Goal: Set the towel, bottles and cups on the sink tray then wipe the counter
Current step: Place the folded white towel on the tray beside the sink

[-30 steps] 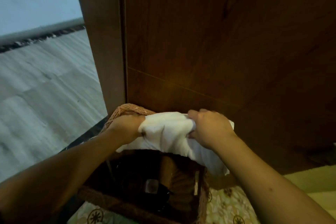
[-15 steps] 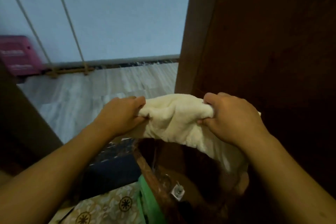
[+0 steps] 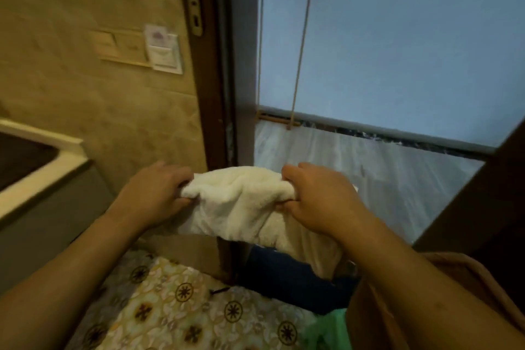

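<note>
Two hands (image 3: 241, 197), one towel (image 3: 241, 202)

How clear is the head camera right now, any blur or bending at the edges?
Head view: dim, warm indoor light; towel and both hands fairly sharp; wall switch plate and counter edge smeared by motion; door frame leans from wide-angle distortion.

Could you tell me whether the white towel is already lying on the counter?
No, the white towel is held up between the left hand and right hand.
</note>
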Motion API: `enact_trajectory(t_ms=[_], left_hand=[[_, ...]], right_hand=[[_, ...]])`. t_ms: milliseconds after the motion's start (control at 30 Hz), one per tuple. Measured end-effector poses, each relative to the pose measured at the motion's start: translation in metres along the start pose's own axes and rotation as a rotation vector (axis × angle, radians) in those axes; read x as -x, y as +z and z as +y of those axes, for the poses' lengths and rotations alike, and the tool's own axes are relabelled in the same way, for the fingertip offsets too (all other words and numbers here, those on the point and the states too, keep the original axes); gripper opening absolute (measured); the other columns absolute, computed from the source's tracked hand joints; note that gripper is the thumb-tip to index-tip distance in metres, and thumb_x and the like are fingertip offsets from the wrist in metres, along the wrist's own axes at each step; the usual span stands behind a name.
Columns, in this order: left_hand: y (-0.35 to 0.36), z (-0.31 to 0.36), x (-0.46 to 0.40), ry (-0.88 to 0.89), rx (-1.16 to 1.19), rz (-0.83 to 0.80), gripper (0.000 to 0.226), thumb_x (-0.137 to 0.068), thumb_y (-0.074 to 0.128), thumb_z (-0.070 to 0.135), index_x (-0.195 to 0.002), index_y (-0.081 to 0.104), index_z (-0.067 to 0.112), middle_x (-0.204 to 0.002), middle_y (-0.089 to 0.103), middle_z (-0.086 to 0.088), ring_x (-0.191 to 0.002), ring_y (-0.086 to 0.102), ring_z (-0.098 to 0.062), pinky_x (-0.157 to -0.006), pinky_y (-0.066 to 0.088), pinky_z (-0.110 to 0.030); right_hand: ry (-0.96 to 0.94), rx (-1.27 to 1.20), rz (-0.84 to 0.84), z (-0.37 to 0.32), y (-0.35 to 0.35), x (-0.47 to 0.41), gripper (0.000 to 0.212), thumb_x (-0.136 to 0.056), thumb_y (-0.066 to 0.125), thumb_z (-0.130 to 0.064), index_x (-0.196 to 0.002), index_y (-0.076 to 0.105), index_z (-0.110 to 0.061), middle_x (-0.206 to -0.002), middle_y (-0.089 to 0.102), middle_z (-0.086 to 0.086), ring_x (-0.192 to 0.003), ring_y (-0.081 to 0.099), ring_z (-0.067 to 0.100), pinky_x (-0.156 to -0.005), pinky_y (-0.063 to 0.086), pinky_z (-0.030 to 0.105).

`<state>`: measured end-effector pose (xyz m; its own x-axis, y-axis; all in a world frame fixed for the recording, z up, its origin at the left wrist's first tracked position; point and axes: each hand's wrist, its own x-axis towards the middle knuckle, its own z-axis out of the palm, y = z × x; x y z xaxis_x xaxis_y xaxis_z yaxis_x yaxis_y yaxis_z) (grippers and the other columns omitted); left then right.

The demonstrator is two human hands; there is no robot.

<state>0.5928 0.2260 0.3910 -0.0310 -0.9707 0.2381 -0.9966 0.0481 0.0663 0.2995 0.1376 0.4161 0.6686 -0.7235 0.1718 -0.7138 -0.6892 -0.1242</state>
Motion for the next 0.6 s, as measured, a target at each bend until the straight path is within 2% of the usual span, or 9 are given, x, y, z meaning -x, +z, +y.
enact_trajectory(t_ms=[167,300,400,467,600], left_hand=[[-0.009,-0.134,0.084,-0.231,0.062,-0.025,0.039,-0.076,0.052,0.055,-0.087,0.064,0.019,-0.087,0.065,-0.004,-0.081,0.061,-0.029,-0.065,0.046,-0.037],[-0.016,-0.236,0.152,-0.387,0.065,-0.013,0.038,-0.074,0.046,0.062,-0.085,0.059,0.028,-0.084,0.059,0.003,-0.077,0.058,-0.021,-0.062,0.044,-0.033],[-0.024,-0.303,0.195,-0.492,0.007,-0.036,0.021,-0.078,0.057,0.055,-0.083,0.052,0.036,-0.081,0.053,0.009,-0.073,0.053,-0.014,-0.061,0.042,-0.03],[-0.029,-0.34,0.218,-0.534,-0.034,-0.023,0.02,-0.081,0.065,0.047,-0.079,0.049,0.035,-0.075,0.049,0.01,-0.068,0.048,-0.012,-0.056,0.035,-0.026],[-0.041,-0.397,0.245,-0.633,-0.117,-0.013,0.02,-0.082,0.066,0.042,-0.08,0.053,0.028,-0.077,0.053,0.005,-0.068,0.051,-0.017,-0.055,0.041,-0.031]], right_hand=[[-0.183,-0.044,-0.081,-0.124,0.045,-0.086,0.041,-0.087,0.062,-0.06,-0.118,0.053,-0.034,-0.108,0.062,-0.001,-0.093,0.062,0.023,-0.083,0.053,0.045],[-0.315,-0.073,-0.126,-0.229,0.087,-0.147,0.046,-0.087,0.064,-0.058,-0.124,0.055,-0.03,-0.116,0.066,-0.001,-0.101,0.063,0.024,-0.08,0.051,0.038],[-0.404,-0.124,-0.171,-0.297,0.116,-0.184,0.045,-0.088,0.064,-0.056,-0.122,0.054,-0.028,-0.117,0.064,0.001,-0.101,0.063,0.025,-0.076,0.046,0.036],[-0.456,-0.158,-0.195,-0.337,0.131,-0.205,0.043,-0.089,0.063,-0.056,-0.121,0.054,-0.028,-0.115,0.064,0.002,-0.101,0.062,0.026,-0.075,0.045,0.035],[-0.528,-0.214,-0.233,-0.397,0.153,-0.241,0.036,-0.09,0.062,-0.053,-0.113,0.053,-0.027,-0.11,0.063,0.002,-0.099,0.061,0.025,-0.073,0.043,0.035]])
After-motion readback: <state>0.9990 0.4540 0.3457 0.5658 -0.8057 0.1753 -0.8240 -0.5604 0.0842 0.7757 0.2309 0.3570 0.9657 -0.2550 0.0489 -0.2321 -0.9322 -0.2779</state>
